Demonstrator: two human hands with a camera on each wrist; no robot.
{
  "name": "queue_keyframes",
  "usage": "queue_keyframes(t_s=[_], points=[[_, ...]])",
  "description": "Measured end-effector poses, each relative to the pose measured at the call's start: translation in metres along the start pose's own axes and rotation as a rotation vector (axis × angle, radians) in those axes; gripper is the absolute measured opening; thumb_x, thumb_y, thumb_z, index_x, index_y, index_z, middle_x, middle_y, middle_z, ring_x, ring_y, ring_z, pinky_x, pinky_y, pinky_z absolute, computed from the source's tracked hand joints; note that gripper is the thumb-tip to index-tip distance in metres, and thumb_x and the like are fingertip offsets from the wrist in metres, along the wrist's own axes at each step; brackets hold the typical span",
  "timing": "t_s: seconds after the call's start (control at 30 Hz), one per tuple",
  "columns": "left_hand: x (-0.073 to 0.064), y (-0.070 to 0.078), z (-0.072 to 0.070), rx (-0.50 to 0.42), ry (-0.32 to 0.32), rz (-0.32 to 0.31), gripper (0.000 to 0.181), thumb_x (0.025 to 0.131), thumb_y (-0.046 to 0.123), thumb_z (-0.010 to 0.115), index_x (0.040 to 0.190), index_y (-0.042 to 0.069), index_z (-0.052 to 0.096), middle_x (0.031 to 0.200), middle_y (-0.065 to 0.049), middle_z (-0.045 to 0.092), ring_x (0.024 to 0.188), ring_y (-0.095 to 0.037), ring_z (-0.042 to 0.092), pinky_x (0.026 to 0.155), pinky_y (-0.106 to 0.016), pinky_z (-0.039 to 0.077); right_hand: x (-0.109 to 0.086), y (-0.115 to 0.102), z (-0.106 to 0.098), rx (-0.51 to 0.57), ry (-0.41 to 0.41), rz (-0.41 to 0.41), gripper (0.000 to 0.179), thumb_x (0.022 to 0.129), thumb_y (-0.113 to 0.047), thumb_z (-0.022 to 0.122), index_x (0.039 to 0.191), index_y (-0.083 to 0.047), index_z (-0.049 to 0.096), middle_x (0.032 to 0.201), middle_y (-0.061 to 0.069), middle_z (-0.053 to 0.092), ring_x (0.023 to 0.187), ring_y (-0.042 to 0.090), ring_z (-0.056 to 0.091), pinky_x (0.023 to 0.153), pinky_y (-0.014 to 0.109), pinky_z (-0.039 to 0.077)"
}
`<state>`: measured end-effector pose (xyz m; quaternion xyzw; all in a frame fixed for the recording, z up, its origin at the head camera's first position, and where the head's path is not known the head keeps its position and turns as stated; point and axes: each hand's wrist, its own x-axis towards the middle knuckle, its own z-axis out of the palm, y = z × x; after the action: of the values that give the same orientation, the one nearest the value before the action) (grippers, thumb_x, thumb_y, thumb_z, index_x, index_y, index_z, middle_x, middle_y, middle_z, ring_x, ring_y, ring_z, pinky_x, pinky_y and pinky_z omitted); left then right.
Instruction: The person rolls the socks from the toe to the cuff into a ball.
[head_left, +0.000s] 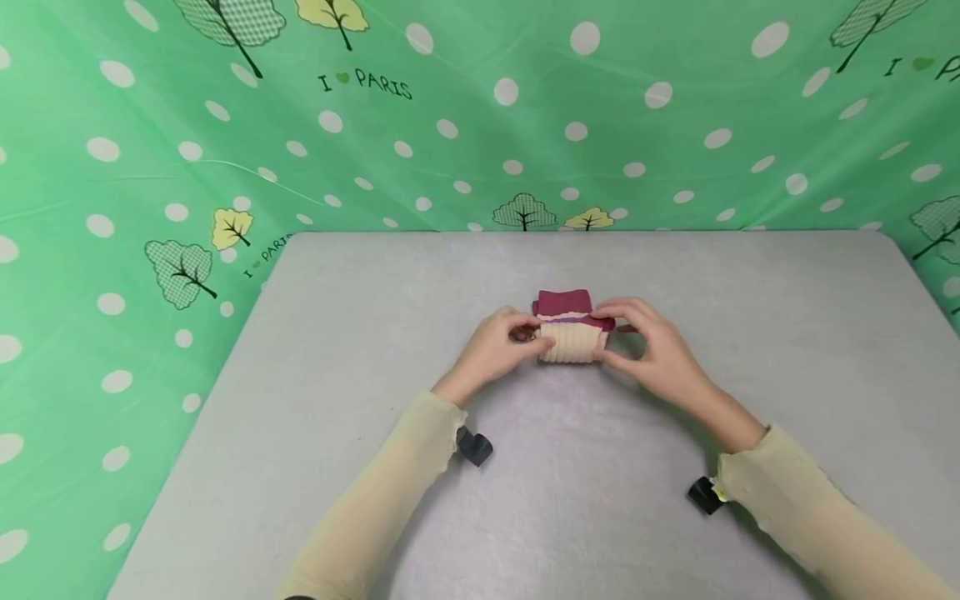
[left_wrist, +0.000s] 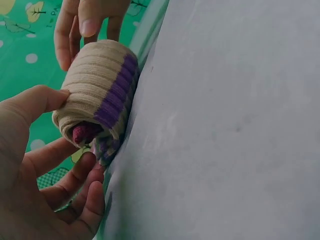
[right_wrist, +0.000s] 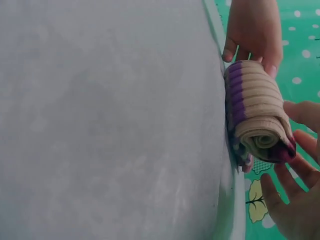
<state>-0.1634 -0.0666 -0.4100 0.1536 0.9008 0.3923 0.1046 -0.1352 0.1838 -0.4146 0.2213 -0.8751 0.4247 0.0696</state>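
Observation:
A rolled pair of ribbed socks point(head_left: 572, 342), beige outside, lies on the table. Its flat maroon part point(head_left: 564, 302) stretches out behind the roll. My left hand point(head_left: 498, 340) holds the left end, thumb on the near side and fingers toward the far side. At the other end, my right hand point(head_left: 660, 350) grips the roll between thumb and forefinger. A purple band point(left_wrist: 116, 95) runs along the beige roll in the left wrist view. Spiral layers point(right_wrist: 264, 140) show at the right end in the right wrist view. The underside is hidden.
The grey tabletop point(head_left: 570, 483) extends around both arms. Behind it hangs a green curtain point(head_left: 450, 92) with white dots and trees. Small black devices point(head_left: 474, 447) sit at both sleeve cuffs.

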Motion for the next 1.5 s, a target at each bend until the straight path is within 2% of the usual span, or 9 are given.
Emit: queue_keyframes(t_s=[0.13,0.3,0.43,0.53,0.7,0.83,1.0,1.23,1.5], points=[[0.004,0.001,-0.001,0.012,-0.007,-0.02,0.041,0.09,0.038,0.07,0.121,0.011,0.072,0.105,-0.007,0.062,0.094,-0.019,0.058,0.079,-0.026,0.049,0.0,0.0,0.002,-0.049,0.009,-0.067,0.056,0.077,-0.005,0.085,0.127,-0.008,0.062,0.132,0.012,0.059,0.117,0.026,0.057,0.09,0.046,0.054],[0.008,0.002,0.001,0.015,0.004,-0.032,0.037,0.092,0.037,0.068,0.118,0.011,0.072,0.106,-0.006,0.061,0.093,-0.018,0.056,0.078,-0.025,0.047,0.001,0.001,0.005,-0.085,-0.004,-0.054,0.058,0.076,-0.004,0.085,0.129,-0.008,0.061,0.134,0.013,0.057,0.12,0.028,0.055,0.091,0.049,0.053],[0.009,0.003,0.004,-0.026,0.04,0.03,0.033,0.093,0.033,0.068,0.119,0.013,0.07,0.112,-0.007,0.062,0.099,-0.02,0.057,0.085,-0.03,0.049,0.004,0.002,0.006,-0.096,0.002,-0.037,0.056,0.077,-0.003,0.084,0.127,-0.007,0.061,0.133,0.013,0.058,0.114,0.027,0.057,0.088,0.047,0.053],[0.008,0.003,0.004,-0.061,0.061,0.089,0.032,0.092,0.028,0.07,0.121,0.016,0.068,0.121,-0.006,0.062,0.109,-0.02,0.058,0.097,-0.035,0.049,0.005,0.004,0.005,-0.095,-0.001,-0.025,0.054,0.078,-0.003,0.083,0.127,-0.006,0.061,0.133,0.014,0.058,0.112,0.027,0.058,0.087,0.047,0.053],[0.006,0.003,0.005,-0.082,0.067,0.171,0.035,0.09,0.02,0.074,0.123,0.015,0.065,0.126,-0.005,0.063,0.116,-0.019,0.058,0.103,-0.038,0.049,0.008,0.007,0.005,-0.084,-0.019,0.01,0.051,0.082,-0.006,0.08,0.128,-0.005,0.06,0.135,0.017,0.057,0.112,0.029,0.058,0.088,0.048,0.053],[0.006,0.003,0.005,-0.07,0.055,0.208,0.043,0.087,0.011,0.077,0.127,0.014,0.061,0.13,-0.005,0.061,0.121,-0.02,0.056,0.108,-0.037,0.047,0.011,0.007,0.005,-0.074,-0.034,0.053,0.048,0.086,-0.008,0.077,0.13,-0.003,0.06,0.138,0.018,0.055,0.113,0.031,0.057,0.09,0.048,0.052],[0.009,0.004,0.006,-0.043,0.049,0.181,0.05,0.085,0.008,0.077,0.13,0.013,0.058,0.134,-0.007,0.059,0.128,-0.021,0.054,0.114,-0.037,0.041,0.015,0.004,0.005,-0.076,-0.046,0.074,0.051,0.088,-0.01,0.075,0.135,-0.002,0.057,0.14,0.019,0.053,0.117,0.033,0.056,0.094,0.052,0.051],[0.014,0.002,0.004,-0.056,0.065,0.096,0.048,0.085,0.011,0.078,0.13,0.015,0.06,0.129,-0.005,0.064,0.114,-0.02,0.06,0.095,-0.032,0.053,0.022,0.001,0.008,-0.124,-0.117,0.065,0.065,0.081,-0.01,0.082,0.138,-0.006,0.052,0.142,0.02,0.05,0.134,0.038,0.045,0.113,0.059,0.036],[0.015,0.0,0.001,-0.165,0.025,0.097,0.045,0.085,0.012,0.077,0.128,0.014,0.062,0.12,-0.008,0.069,0.1,-0.021,0.066,0.083,-0.023,0.056,0.024,-0.002,0.007,-0.118,-0.133,0.121,0.056,0.083,-0.007,0.079,0.133,-0.005,0.055,0.133,0.02,0.057,0.122,0.035,0.053,0.104,0.055,0.045]])
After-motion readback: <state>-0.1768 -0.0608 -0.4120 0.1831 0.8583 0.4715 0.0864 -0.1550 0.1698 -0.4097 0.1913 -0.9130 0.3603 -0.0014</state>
